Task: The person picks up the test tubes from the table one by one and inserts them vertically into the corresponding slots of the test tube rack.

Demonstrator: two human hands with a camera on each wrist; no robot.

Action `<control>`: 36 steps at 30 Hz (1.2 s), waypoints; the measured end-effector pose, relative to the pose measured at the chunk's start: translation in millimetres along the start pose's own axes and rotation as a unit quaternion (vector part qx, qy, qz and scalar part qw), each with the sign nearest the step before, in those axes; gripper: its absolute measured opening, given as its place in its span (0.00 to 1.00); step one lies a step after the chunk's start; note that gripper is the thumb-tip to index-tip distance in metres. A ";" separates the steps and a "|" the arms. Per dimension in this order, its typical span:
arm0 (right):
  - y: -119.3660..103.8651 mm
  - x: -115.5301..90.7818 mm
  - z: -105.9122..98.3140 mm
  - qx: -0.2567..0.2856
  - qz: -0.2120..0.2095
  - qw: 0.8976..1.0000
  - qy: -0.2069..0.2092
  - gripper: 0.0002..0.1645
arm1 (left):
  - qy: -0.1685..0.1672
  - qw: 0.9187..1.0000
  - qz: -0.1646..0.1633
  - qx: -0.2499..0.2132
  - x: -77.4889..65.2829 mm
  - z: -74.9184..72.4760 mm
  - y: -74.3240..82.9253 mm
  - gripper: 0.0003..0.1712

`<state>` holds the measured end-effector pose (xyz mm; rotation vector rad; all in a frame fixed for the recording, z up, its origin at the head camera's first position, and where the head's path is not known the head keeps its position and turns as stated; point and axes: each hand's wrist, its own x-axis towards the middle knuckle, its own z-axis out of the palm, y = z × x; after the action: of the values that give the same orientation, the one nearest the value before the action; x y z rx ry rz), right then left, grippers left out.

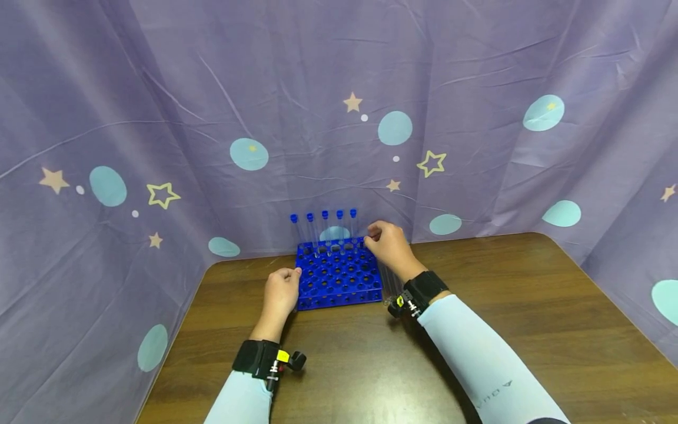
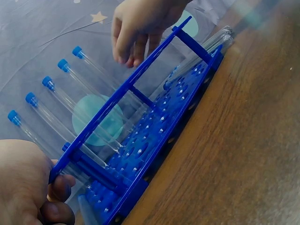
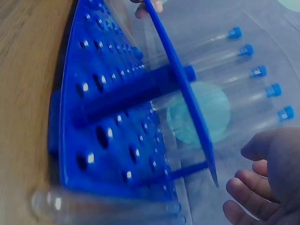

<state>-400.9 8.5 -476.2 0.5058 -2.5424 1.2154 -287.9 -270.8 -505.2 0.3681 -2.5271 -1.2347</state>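
Observation:
A blue test tube rack (image 1: 339, 292) with rows of round holes stands on the table against the curtain. Several clear test tubes with blue caps (image 1: 325, 214) stand upright in its back row. My left hand (image 1: 282, 288) grips the rack's left edge, thumb on top and fingers curled under the upper plate (image 2: 115, 101). Just past the back right corner is my right hand (image 1: 391, 242), its fingers (image 3: 253, 185) loosely bent with nothing between them. Beneath that wrist, clear tubes (image 3: 108, 208) lie on the table along the rack's right side.
The brown wooden table (image 1: 508, 306) has a rounded back right corner. A purple curtain (image 1: 296, 88) with stars and teal spots hangs close behind the rack and around both sides. Black straps with small cameras sit on both wrists.

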 end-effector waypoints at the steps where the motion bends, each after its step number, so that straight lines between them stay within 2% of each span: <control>1: 2.8 -2.3 -2.6 0.000 0.003 1.000 0.002 0.15 | 0.000 1.000 0.000 0.001 0.1 0.0 -0.1 0.20; 14: 39.8 -18.2 -34.3 -0.008 0.053 0.998 0.023 0.19 | -0.001 1.000 -0.001 0.006 -0.8 -0.9 0.2 0.20; 23: 52.5 -26.7 -54.3 -0.024 0.089 0.996 -0.017 0.21 | 0.003 1.000 -0.003 0.004 -2.7 -0.8 1.0 0.20; 30: 57.6 -31.3 -55.6 -0.054 0.105 0.992 -0.040 0.21 | 0.004 1.000 -0.001 0.006 -2.7 -0.9 1.5 0.21; 36: 58.9 -34.9 -56.7 -0.058 0.109 0.991 -0.050 0.21 | 0.000 1.000 -0.001 0.005 -1.3 -0.7 1.3 0.21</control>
<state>-388.9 94.4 -496.1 0.2751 -2.7951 1.1267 -286.6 -270.1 -504.0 0.3732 -2.5348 -1.2229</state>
